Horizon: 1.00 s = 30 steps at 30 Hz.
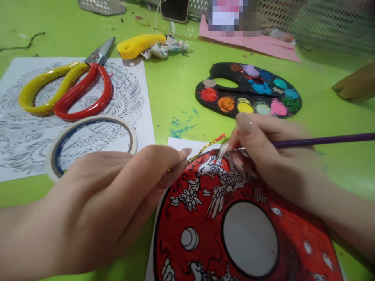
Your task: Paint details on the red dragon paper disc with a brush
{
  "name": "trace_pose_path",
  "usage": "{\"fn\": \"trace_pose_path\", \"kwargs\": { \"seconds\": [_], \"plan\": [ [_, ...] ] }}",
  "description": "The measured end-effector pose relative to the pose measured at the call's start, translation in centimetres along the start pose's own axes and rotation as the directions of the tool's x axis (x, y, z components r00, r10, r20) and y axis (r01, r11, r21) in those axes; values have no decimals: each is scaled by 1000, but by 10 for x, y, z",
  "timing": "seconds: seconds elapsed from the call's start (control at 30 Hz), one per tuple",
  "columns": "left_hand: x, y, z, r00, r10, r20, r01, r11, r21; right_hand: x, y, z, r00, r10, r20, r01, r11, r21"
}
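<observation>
At the top edge of the red drawing [205, 230], purple paintbrush [325, 139], handle running rightward, is pinched by the right hand [272, 156], gold cord [206, 148], toward drawing's left, by the left hand [117, 195].

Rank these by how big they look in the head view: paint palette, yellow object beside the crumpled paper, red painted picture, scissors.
1. Red painted picture, even though the view crops it.
2. Paint palette and scissors, too alike to rank.
3. Yellow object.
</observation>
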<state>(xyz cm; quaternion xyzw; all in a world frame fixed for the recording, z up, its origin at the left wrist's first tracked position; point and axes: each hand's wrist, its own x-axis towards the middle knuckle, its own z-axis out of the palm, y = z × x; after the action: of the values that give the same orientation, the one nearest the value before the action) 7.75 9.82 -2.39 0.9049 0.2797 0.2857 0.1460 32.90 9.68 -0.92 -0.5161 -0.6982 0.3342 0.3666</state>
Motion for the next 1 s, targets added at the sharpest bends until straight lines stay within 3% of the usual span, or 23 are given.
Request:
{"fn": "trace_pose_path", "kwargs": {
  "seconds": [0.1, 0.5, 0.63, 0.77, 0.93, 1.0],
  "plan": [
    [-1, 0, -1, 996, -26, 80, 21, 998, 63, 2, -1, 1, 1000, 3, 5, -3, 1000, -14],
    [1, -2, -1, 997, -17, 75, 10, 995, 100, 1, -1, 1, 1000, -5, -25, 5, 1000, -30],
    [1, -1, -1, 997, -15, 78, 8, 996, 92, 0, -2, 1, 1000, -2, 30, 3, 1000, -28],
    [1, -2, 0, 996, -35, 80, 26, 994, 110, 0, 0, 2, 999, 18, -37, -19, 999, -36],
    [3, -2, -1, 998, 16, 68, -23, 996, 91, -2, -1, 0, 999, -9, 42, 9, 1000, -1],
    [3, -1, -2, 997, 24, 70, -30, 996, 86, -2, -1, 0, 1000, 13, 19, -13, 1000, 2]
  ]
}}
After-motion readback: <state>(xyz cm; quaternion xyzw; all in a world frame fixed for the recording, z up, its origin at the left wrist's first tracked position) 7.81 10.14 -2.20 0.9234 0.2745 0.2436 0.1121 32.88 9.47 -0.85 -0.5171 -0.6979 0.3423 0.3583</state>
